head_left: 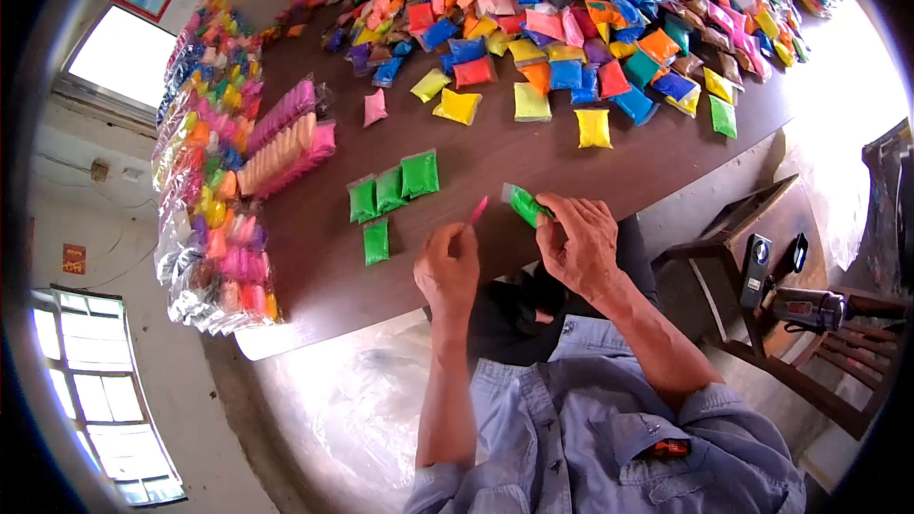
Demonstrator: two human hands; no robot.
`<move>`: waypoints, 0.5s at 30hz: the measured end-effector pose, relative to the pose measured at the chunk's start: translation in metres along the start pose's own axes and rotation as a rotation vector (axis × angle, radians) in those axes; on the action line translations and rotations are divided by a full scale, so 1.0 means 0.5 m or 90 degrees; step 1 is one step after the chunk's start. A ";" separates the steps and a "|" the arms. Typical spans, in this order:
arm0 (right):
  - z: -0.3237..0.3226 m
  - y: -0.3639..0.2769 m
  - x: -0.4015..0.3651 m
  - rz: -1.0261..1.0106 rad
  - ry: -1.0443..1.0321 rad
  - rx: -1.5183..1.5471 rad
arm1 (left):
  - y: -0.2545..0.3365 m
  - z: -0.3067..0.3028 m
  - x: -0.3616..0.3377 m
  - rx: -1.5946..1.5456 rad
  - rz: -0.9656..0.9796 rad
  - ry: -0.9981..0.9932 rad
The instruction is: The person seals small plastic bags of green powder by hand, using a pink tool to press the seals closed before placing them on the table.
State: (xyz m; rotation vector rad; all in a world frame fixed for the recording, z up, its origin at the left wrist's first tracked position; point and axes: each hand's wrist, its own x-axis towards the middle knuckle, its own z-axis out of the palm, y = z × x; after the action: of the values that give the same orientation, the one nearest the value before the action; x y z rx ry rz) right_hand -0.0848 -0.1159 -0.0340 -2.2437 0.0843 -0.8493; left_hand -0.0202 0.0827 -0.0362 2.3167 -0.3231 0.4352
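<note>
My left hand (447, 268) is closed, thumb and fingers pinched together. A slim, bright pink strip (479, 209) sticks up from its fingertips; its kind I cannot make out. A small clear bag of green clay-like stuff (526, 206) is pinched between the thumb and fingers of my right hand (583, 240), just above the table's near edge. To the left of my hands, several similar green packets lie flat: three in a slanting row, with one green packet (420, 174) at its right end, and a separate green packet (376, 242) nearer me.
A large heap of colourful packets (562, 29) covers the far side of the brown table (314, 286). Stacked pink and peach packets (281, 148) stand at left, beside a long bagged pile (214, 181). At right is a wooden chair (762, 257) bearing a phone-like device (755, 269) and a flask (809, 308).
</note>
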 end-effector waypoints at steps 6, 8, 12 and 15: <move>0.009 0.008 -0.005 0.006 0.051 -0.040 | 0.070 0.010 -0.022 -0.100 -0.041 -0.018; 0.016 0.012 -0.008 0.010 0.048 -0.042 | 0.088 0.020 -0.029 -0.115 0.030 -0.031; 0.013 0.021 -0.015 -0.015 0.022 -0.051 | 0.084 0.041 -0.029 -0.088 0.055 -0.062; 0.015 0.029 -0.016 -0.030 0.006 -0.066 | 0.074 0.040 -0.013 -0.024 0.055 -0.075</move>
State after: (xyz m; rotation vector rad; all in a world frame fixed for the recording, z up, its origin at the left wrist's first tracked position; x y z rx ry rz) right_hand -0.0839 -0.1195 -0.0521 -2.3467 0.0829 -0.8993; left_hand -0.0348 0.0435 -0.0287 2.3024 -0.4861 0.3329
